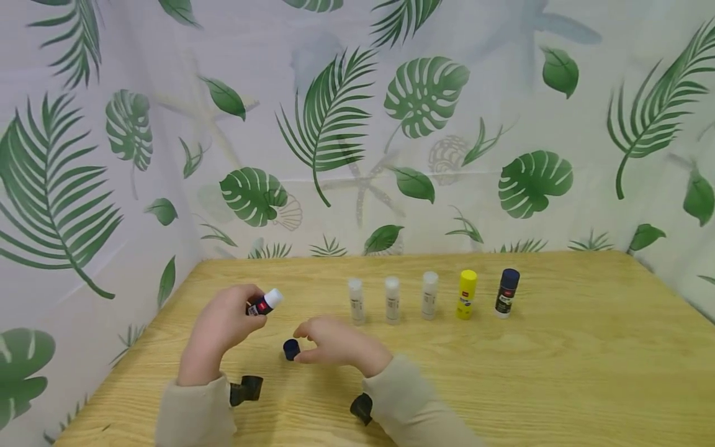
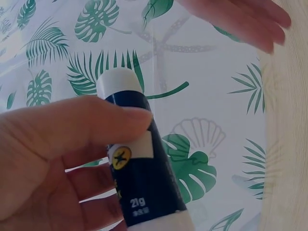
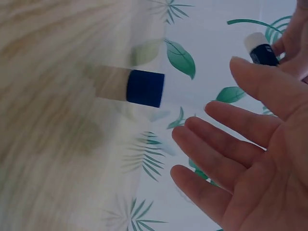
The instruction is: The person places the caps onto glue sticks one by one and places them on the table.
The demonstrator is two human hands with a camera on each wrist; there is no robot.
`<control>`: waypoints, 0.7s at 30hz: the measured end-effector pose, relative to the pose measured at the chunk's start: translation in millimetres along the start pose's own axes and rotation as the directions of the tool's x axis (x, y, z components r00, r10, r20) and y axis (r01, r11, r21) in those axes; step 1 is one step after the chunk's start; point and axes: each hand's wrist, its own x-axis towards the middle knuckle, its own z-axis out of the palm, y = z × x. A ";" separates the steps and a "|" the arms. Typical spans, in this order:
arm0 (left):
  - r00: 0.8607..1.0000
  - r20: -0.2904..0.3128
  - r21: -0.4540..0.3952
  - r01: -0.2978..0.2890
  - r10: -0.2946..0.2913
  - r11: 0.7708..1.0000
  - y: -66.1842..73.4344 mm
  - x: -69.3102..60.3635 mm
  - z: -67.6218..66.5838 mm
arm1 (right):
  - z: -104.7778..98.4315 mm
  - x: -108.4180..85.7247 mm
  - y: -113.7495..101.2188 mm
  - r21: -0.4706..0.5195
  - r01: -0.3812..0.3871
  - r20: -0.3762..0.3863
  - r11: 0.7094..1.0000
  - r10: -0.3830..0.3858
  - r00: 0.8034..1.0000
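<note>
My left hand [image 1: 226,320] grips a dark blue glue stick [image 2: 144,192] by its barrel, thumb across the label. Its cap is off and the white end [image 1: 273,298] points up and to the right in the head view. On the wooden table stands a dark blue cap [image 1: 291,349], just left of my right hand [image 1: 341,343]. In the right wrist view the right fingers [image 3: 211,149] are spread and relaxed, with a gap between them and the cap [image 3: 145,88]. Nothing is held in that hand.
Behind and right of my hands several glue sticks stand upright in a row: three whitish ones, such as the middle one [image 1: 392,301], a yellow one [image 1: 467,295] and a dark blue-capped one [image 1: 506,293]. A leaf-printed cloth [image 1: 357,155] hangs along the back and left of the table [image 1: 558,372].
</note>
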 end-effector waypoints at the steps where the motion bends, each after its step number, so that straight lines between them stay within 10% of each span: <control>1: 1.000 0.002 0.003 -0.002 0.002 1.000 0.2 0.7 0.9 | 1.4 0.9 -0.7 -0.003 -0.004 0.003 1.000 0.004 1.000; 21: 1.000 0.010 0.014 -0.006 0.006 1.000 3.1 1.9 5.8 | 19.5 14.1 -1.7 -0.103 -0.008 0.097 0.995 0.018 0.995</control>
